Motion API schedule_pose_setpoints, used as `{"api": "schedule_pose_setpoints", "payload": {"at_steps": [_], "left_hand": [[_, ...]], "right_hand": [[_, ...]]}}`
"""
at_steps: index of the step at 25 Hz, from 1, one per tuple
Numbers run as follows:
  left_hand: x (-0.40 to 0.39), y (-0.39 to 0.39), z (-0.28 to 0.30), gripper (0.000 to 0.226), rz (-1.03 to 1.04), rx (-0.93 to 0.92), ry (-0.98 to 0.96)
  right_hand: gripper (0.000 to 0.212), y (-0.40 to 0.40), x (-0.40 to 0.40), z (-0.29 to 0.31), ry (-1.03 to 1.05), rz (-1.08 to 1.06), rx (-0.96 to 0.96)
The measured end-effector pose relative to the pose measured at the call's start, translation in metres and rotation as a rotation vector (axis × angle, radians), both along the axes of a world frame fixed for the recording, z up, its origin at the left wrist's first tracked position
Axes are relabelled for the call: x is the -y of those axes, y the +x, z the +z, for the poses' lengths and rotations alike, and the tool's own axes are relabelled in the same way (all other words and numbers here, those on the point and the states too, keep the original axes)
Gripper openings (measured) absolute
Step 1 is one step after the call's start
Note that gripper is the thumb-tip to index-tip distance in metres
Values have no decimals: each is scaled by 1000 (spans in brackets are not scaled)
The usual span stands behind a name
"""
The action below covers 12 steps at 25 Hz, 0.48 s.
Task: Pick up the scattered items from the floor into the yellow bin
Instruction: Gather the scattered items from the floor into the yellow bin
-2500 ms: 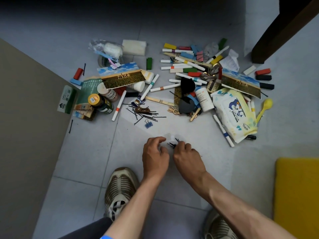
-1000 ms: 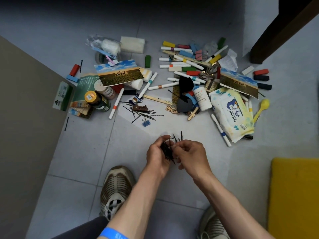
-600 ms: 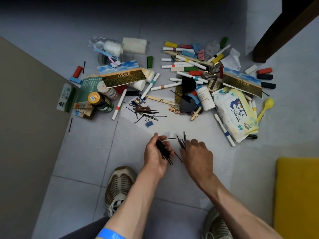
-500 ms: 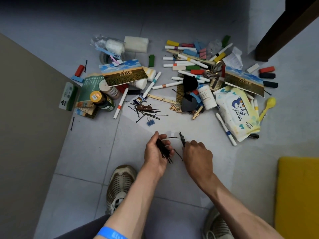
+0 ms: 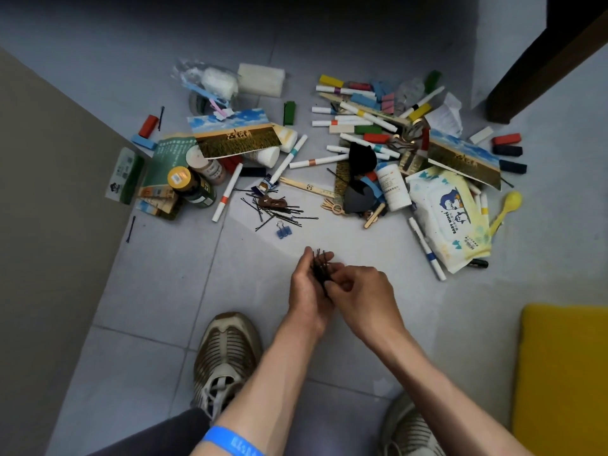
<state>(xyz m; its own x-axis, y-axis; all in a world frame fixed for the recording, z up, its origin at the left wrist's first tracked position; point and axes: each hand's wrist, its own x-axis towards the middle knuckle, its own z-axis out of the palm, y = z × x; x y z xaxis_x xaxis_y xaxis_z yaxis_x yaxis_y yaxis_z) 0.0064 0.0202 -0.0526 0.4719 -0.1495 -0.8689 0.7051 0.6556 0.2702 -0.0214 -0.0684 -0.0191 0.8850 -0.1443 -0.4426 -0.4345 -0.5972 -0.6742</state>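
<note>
Hairpins gathered in both hands above the floor.
A bundle of pins (image 5: 319,267) is gripped by the left hand (image 5: 307,287) and pinched by right hand (image 5: 363,292) fingers; the bin (image 5: 566,373) sits at right.

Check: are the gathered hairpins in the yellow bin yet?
Out. The hairpins sit bunched in the left hand, away from the yellow bin.

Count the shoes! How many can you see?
2. The left shoe sits beside the left forearm; the right shoe is at the bottom edge, partly hidden by the right forearm.
</note>
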Motion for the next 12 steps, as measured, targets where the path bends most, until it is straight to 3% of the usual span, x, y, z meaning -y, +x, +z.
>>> {"api": "schedule_pose_setpoints", "payload": {"at_steps": [5,9,12], "left_hand": [[-8,0,-3,29,-12,-13,128],[-22,2,-2,28,-2,-29,141],[-30,1,-3,29,11,-17,168]], "right_hand": [[18,-10,16,-13,-205,-63,247],[21,-23,26,-42,-530,176,53],[15,-12,14,-46,-521,256,255]]}}
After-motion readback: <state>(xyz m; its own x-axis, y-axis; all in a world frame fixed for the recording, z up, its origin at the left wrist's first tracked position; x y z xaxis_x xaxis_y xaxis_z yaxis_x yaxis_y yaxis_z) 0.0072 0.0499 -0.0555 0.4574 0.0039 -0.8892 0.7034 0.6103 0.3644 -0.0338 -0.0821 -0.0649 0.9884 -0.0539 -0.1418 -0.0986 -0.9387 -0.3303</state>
